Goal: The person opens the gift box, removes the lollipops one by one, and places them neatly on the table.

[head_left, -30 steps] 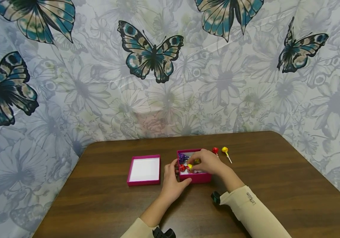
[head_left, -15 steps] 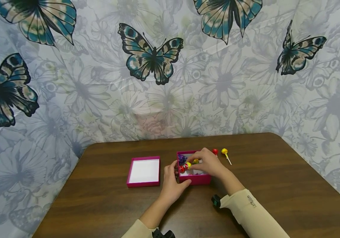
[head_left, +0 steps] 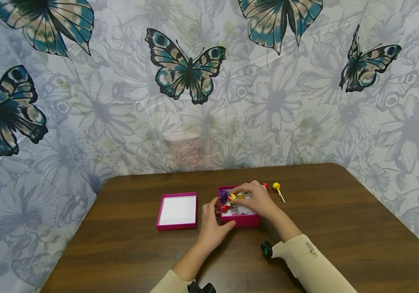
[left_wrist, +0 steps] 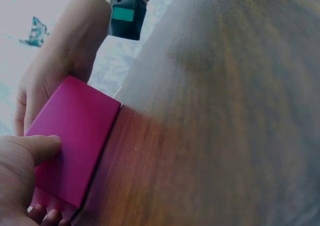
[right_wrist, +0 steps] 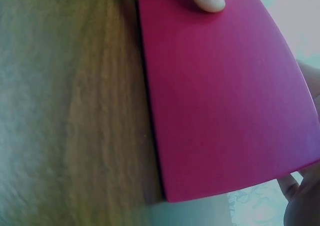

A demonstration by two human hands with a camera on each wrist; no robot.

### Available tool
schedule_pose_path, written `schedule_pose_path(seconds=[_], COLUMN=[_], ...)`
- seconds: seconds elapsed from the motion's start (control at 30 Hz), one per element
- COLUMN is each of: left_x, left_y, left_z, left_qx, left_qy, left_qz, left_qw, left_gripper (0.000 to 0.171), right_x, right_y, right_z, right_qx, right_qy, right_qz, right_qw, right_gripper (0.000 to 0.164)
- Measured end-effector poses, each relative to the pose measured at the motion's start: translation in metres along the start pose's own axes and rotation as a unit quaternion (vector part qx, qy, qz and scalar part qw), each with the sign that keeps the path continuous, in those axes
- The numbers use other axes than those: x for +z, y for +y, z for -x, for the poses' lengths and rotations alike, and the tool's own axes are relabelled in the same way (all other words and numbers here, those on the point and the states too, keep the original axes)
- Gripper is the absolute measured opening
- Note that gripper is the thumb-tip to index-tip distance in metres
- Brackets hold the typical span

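A pink box [head_left: 241, 221] stands on the table with its top uncovered. My left hand [head_left: 212, 230] grips its near left corner; in the left wrist view the thumb [left_wrist: 47, 147] lies on the front wall. Over the box, my right hand [head_left: 258, 200] pinches a yellow-and-red lollipop [head_left: 231, 198] between thumb and fingers. Inside, a purple-wrapped lollipop [head_left: 223, 195] lies at the back left, a red one [head_left: 224, 208] nearer the front. Something yellow [head_left: 241, 197] shows partly behind the right fingers. The right wrist view holds mostly the box's wall [right_wrist: 230, 95].
Left of the box lies its pink-rimmed lid [head_left: 177, 209], white inside facing up. Behind the right hand are a yellow lollipop [head_left: 276, 186] and a partly hidden red one [head_left: 265, 185]. A butterfly-print cloth [head_left: 268, 106] hangs behind the wooden table [head_left: 139, 256].
The right hand has shifted the yellow-and-red lollipop toward the back of the box, away from the red one. The left hand has kept its grip on the box.
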State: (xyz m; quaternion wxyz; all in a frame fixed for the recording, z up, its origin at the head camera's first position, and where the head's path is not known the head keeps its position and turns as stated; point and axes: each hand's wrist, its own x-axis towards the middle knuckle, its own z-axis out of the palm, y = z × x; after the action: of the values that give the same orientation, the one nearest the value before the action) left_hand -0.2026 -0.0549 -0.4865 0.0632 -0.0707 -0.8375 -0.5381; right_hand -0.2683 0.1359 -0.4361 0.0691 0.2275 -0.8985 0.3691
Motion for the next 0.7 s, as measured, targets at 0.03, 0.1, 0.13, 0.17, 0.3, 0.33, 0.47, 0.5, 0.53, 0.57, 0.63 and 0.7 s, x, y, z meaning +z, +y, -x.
schedule_pose_path(seconds=[0.03, 0.1, 0.13, 0.17, 0.3, 0.33, 0.47, 0.5, 0.53, 0.57, 0.63, 0.7], left_x=[0.000, 0.000, 0.000, 0.000, 0.000, -0.001, -0.001, -0.001, -0.001, -0.001, -0.001, 0.000], left_y=[0.000, 0.000, 0.001, 0.001, 0.001, 0.001, 0.001, 0.001, 0.001, 0.000, 0.000, 0.000], left_z=[0.000, 0.000, 0.000, 0.000, 0.000, 0.000, 0.000, 0.000, 0.000, 0.000, 0.000, 0.000], left_qx=[0.000, 0.000, 0.000, 0.000, -0.002, -0.002, 0.001, 0.002, 0.002, 0.002, 0.002, 0.002], left_qy=[0.000, 0.000, 0.001, 0.001, 0.004, 0.005, 0.006, 0.006, 0.006, 0.005, 0.004, 0.004], left_qz=[0.000, -0.001, -0.002, -0.003, -0.006, -0.006, -0.006, -0.007, -0.007, -0.007, -0.005, -0.002], left_qw=[1.0000, 1.0000, 1.0000, 1.0000, 1.0000, 1.0000, 1.0000, 1.0000, 1.0000, 1.0000, 1.0000, 1.0000], left_gripper=[0.088, 0.088, 0.088, 0.088, 0.088, 0.088, 0.088, 0.088, 0.088, 0.088, 0.088, 0.087], right_x=[0.000, 0.000, -0.001, -0.001, -0.002, -0.002, -0.004, -0.005, -0.005, -0.006, -0.007, -0.008], right_y=[0.000, -0.001, -0.002, -0.002, -0.004, -0.005, -0.010, -0.011, -0.013, -0.014, -0.015, -0.016], right_z=[0.000, 0.001, 0.002, 0.002, 0.002, 0.002, 0.002, 0.002, 0.002, 0.002, 0.002, 0.003], right_qx=[0.004, 0.016, 0.024, 0.030, 0.037, 0.034, 0.014, 0.007, -0.001, -0.009, -0.017, -0.020], right_qy=[0.003, 0.008, 0.010, 0.011, 0.018, 0.021, 0.031, 0.035, 0.039, 0.044, 0.058, 0.073], right_qz=[-0.009, -0.027, -0.034, -0.039, -0.065, -0.072, -0.102, -0.107, -0.109, -0.111, -0.116, -0.116], right_qw=[1.000, 0.999, 0.999, 0.999, 0.997, 0.997, 0.994, 0.994, 0.993, 0.993, 0.991, 0.990], right_gripper=[0.022, 0.023, 0.023, 0.023, 0.025, 0.026, 0.030, 0.031, 0.030, 0.029, 0.026, 0.025])
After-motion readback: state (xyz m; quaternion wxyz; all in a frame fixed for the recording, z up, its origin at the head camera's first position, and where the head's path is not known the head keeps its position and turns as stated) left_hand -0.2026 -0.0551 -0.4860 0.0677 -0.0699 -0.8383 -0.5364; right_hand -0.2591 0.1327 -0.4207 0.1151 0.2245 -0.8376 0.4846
